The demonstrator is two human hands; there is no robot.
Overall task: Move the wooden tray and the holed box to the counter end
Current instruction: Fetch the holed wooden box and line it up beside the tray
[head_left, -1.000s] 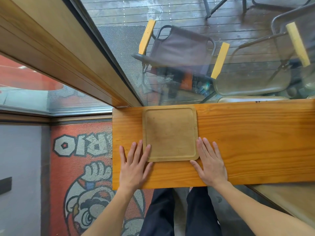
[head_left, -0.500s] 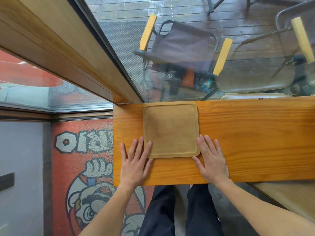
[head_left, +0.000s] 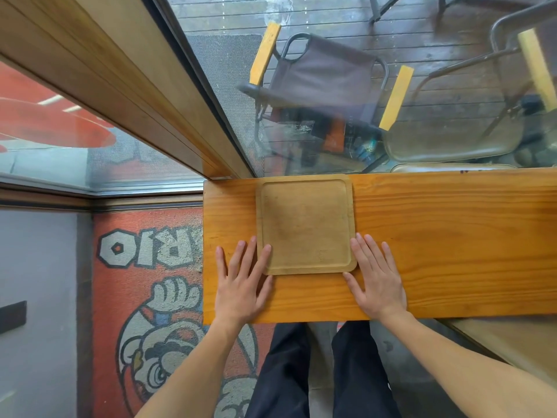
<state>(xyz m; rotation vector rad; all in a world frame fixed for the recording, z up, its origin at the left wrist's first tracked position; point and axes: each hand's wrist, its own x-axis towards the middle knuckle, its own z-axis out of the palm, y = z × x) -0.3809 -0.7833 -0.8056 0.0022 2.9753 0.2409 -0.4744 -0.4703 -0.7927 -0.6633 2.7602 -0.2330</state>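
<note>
Both hands lie flat and spread on the counter (head_left: 437,236), gripping nothing. The left hand (head_left: 241,285) rests at the near left corner of the wooden tray (head_left: 306,224), its index finger lying over the rim; the right hand (head_left: 376,279) sits against the near right corner. The tray is square with rounded corners, pale worn wood, a shallow raised rim around a scuffed, darker centre. It lies near the counter's left end, its far edge at the window glass (head_left: 331,86).

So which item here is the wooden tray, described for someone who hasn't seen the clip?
Find the orange wooden counter under the window. Near its left end lies the wooden tray, between the left hand and right hand. It is square, paler, with a raised rim.
</note>
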